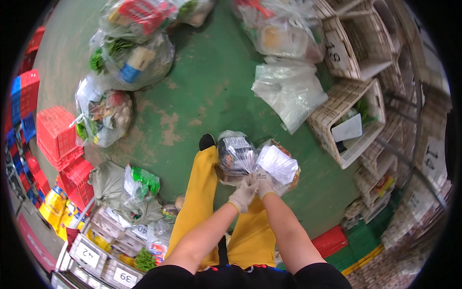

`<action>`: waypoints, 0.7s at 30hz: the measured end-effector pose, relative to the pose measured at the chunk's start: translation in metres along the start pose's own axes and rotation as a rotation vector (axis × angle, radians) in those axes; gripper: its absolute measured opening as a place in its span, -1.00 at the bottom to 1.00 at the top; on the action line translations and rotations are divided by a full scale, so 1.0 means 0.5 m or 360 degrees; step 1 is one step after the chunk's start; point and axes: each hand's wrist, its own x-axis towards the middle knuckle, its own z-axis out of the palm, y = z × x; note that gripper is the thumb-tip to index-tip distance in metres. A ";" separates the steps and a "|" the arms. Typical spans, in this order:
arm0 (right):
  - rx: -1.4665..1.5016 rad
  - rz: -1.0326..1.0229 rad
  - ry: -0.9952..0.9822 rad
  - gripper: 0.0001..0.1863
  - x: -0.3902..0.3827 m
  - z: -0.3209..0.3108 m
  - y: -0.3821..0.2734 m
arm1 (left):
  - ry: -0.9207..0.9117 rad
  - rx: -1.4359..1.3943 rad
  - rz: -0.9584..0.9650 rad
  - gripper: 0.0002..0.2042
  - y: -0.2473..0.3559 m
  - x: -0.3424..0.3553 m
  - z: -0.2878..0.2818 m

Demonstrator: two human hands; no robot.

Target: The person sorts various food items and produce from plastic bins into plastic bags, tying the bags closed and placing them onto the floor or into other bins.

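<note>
My left hand (243, 195) and my right hand (263, 184), both in whitish work gloves, meet in front of my legs. Their fingers are closed on the gathered neck of a clear plastic bag (235, 153). Dark packaged goods show through this bag, which sits on the floor by my foot. Touching it on the right is a second filled bag (293, 178), with a crumpled white paper sheet (277, 164) on top. My right hand lies against the sheet's lower edge; whether its fingers also hold the sheet is hidden.
Filled clear bags (137, 60) stand at the far left, and another (284, 36) at the far right. Empty plastic bags (288, 89) lie near a tipped beige crate (353, 120). Red crates (60, 132), a grey-green sack (108, 185) and numbered bins (89, 253) line my left side.
</note>
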 end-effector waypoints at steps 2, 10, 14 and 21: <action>-0.0013 -0.0163 -0.0057 -0.62 -0.007 -0.092 -0.060 | -0.0122 -0.0429 -0.0449 -0.93 0.023 0.044 -0.071; 0.0334 -0.0189 0.0207 -0.71 0.031 -0.359 -0.158 | -0.0064 -0.0391 -0.0378 -0.87 0.189 0.243 -0.254; 0.0254 -0.0486 0.0552 -0.64 0.074 -0.519 -0.220 | 0.0198 -0.0174 -0.0068 -0.80 0.121 0.380 -0.218; 0.0688 -0.0804 0.1481 -0.64 0.210 -0.644 -0.119 | 0.0368 -0.0098 -0.0077 -0.65 0.130 0.477 -0.194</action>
